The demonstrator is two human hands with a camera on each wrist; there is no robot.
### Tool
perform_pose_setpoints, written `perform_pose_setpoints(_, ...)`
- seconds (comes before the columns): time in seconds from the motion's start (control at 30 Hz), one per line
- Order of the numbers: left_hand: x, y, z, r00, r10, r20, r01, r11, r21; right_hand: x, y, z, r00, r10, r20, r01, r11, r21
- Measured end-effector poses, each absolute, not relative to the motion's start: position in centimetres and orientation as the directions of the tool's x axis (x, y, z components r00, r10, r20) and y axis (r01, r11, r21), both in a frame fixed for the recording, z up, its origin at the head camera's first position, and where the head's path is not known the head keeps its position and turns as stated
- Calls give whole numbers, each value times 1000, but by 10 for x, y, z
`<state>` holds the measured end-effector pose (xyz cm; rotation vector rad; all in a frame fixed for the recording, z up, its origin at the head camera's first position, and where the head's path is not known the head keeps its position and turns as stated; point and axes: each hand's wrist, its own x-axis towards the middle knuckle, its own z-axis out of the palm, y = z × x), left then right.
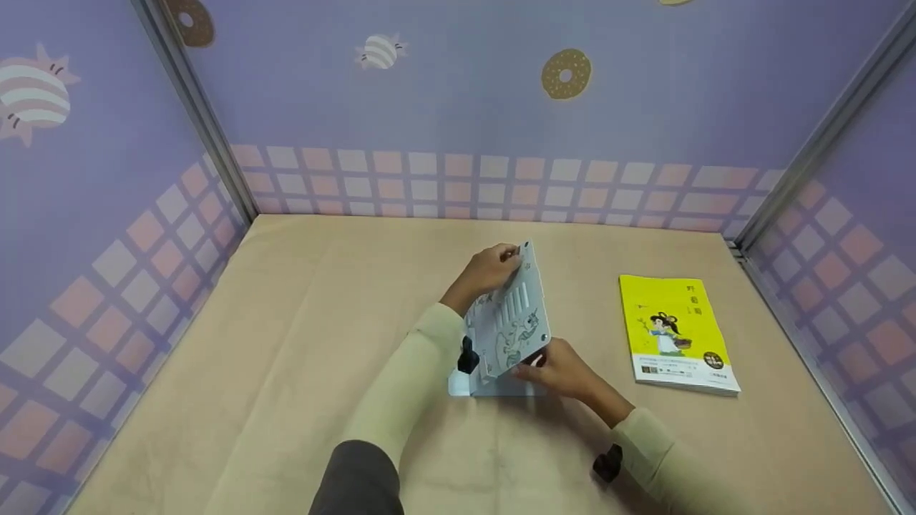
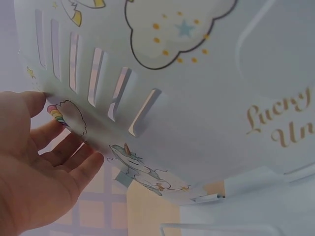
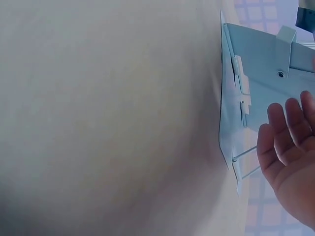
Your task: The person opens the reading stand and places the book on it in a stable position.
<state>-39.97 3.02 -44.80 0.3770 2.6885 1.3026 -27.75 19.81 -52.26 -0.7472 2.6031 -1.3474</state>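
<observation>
A pale blue-white book stand (image 1: 512,322) with a unicorn print, slots and gold lettering stands in the middle of the table, its panel tilted up over a flat base (image 1: 508,388). My left hand (image 1: 492,268) grips the panel's upper edge; in the left wrist view the thumb lies at the edge with the fingers behind it. Behind the panel's lower right corner is my right hand (image 1: 565,368). The right wrist view shows that hand (image 3: 295,157) with loosely bent fingers, close to the plain blue back (image 3: 261,64) and a thin wire prop (image 3: 246,155).
To the right lies a yellow and white book (image 1: 680,332) with a cartoon figure on its cover. Beige cloth covers the table (image 1: 322,286). Purple walls (image 1: 465,107) with a checked border rise at the back and both sides, joined by metal posts (image 1: 207,121).
</observation>
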Motion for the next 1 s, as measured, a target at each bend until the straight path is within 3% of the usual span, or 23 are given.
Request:
perform_pose_setpoints(0.6,-399,27,-446,-965,260,-41,125,588,799,-275,195,-515,-879,-447,167,-374,430,-822)
perform_pose_setpoints(1.0,-400,30,-449,-970,243,3,152,596,789,-276,199,-514,-856,-475,203,-426,428,-797)
